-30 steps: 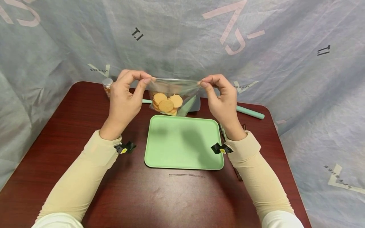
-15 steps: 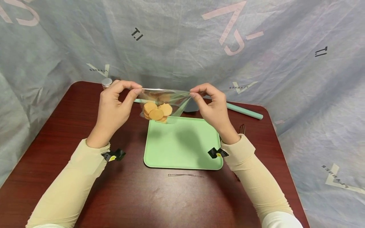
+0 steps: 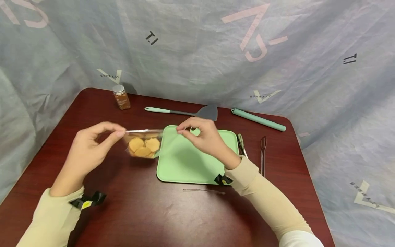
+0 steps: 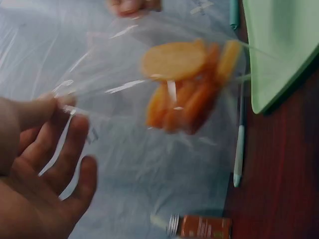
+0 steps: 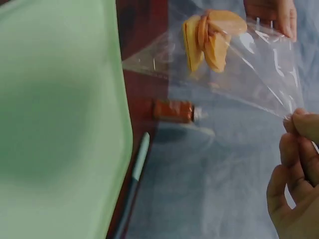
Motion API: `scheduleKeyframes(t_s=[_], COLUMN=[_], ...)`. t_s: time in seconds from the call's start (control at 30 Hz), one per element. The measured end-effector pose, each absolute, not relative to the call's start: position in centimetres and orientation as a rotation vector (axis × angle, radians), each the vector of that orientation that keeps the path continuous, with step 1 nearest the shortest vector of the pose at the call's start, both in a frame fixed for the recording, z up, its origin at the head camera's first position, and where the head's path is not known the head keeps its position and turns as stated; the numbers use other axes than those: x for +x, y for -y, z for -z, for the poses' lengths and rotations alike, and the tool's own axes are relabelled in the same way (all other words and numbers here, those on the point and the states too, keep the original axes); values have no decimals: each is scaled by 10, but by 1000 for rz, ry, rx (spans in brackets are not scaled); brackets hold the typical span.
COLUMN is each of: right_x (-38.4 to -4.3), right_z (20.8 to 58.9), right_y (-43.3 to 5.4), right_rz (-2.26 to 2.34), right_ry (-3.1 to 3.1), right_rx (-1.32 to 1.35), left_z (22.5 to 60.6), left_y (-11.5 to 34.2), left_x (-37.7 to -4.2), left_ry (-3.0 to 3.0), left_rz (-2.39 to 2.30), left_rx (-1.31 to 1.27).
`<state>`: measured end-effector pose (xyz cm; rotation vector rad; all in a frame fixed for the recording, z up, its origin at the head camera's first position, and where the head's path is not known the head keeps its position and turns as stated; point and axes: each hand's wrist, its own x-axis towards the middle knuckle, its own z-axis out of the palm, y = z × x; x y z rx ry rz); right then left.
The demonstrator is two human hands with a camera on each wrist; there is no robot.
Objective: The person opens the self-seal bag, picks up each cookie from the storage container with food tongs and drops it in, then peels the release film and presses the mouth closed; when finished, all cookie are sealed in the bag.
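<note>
A clear plastic bag (image 3: 143, 132) with several round yellow-orange crackers (image 3: 143, 147) at its bottom hangs above the table, left of the green tray (image 3: 185, 171). My left hand (image 3: 87, 149) pinches one top corner between thumb and fingertips. On the opposite side, my right hand (image 3: 205, 139) is over the tray; the right wrist view shows its thumb and finger pinching the other corner of the bag (image 5: 274, 64). The top edge is stretched between both hands. In the left wrist view the crackers (image 4: 174, 59) lie bunched together inside.
Behind the tray lie a spatula (image 3: 208, 112) with a mint handle and a teal cylinder (image 3: 259, 120). A spice jar (image 3: 121, 97) stands at back left. On the right are a fork (image 3: 263, 151) and another metal utensil (image 3: 241, 144). A thin strip (image 3: 203, 191) lies in front.
Both hands have moved left and toward me with the bag of crackers, which has gone from behind the tray to its left. The jar and spatula are now uncovered.
</note>
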<state>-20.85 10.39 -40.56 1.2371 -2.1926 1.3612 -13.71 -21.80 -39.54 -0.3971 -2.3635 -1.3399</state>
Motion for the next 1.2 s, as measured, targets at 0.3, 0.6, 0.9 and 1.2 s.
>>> scheduleKeyframes(t_s=[0.3, 0.6, 0.9, 1.2], right_x=[-179, -205, -240, -259], right_z=[410, 455, 477, 487], right_y=[-92, -73, -54, -52], right_rz=[-1636, -1340, -1182, -1110], right_ry=[2283, 2668, 2783, 2907], right_rx=[1488, 1179, 1016, 883], left_z=[389, 434, 458, 468], left_y=[253, 254, 252, 250], left_x=[-103, -151, -196, -219], left_ry=[2524, 2857, 2945, 3015], left_rz=[1531, 1468, 1382, 1440], left_rx=[-501, -199, -130, -73])
